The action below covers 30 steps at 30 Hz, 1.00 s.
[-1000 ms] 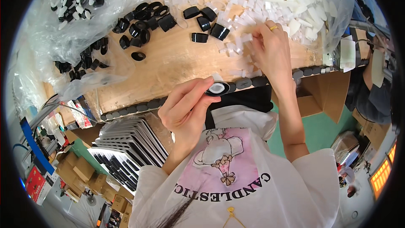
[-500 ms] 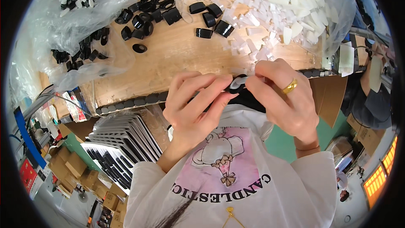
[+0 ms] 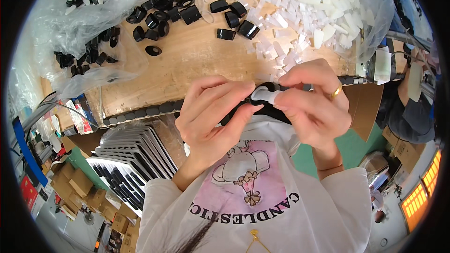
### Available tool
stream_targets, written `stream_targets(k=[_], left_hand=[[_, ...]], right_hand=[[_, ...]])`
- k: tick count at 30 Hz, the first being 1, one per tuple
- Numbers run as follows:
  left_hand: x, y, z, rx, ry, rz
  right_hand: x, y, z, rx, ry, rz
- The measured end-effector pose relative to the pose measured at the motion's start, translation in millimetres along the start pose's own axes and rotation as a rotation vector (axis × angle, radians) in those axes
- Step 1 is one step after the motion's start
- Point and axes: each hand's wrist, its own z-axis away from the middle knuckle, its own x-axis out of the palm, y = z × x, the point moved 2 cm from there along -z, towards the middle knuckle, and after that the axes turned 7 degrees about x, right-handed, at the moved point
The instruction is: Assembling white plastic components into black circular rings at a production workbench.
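Note:
In front of my chest, at the table's near edge, my left hand (image 3: pixel 211 119) pinches a small black ring (image 3: pixel 266 85) between thumb and fingertips. My right hand (image 3: pixel 318 105) grips a whitish plastic piece (image 3: pixel 268 95) between thumb and forefinger. One end of that piece lies at the opening of the ring; how deep it sits inside cannot be made out. Beyond my hands on the wooden table (image 3: pixel 187 72) lie loose black rings (image 3: pixel 190 15), with one single ring (image 3: pixel 153 50) apart from the others.
Translucent strips (image 3: pixel 281 58) and white oval pieces (image 3: pixel 328 30) are heaped at the far right. Clear plastic film (image 3: pixel 61 18) covers the left side, with more black parts (image 3: pixel 101 49) on it. Stacked white trays (image 3: pixel 126 159) stand lower left. Another person's arm (image 3: pixel 407 89) shows at right.
My right hand has turned a little, its fingers shifting along the whitish piece, so more of it shows at the ring. My left hand keeps its pinch on the black ring.

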Motion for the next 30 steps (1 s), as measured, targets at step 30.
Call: stream_targets(k=[30], left_hand=[[-4,-14,4,-0.114,0.028,-0.056]], right_hand=[[13,17,-16,0.191,-0.042,-0.016]])
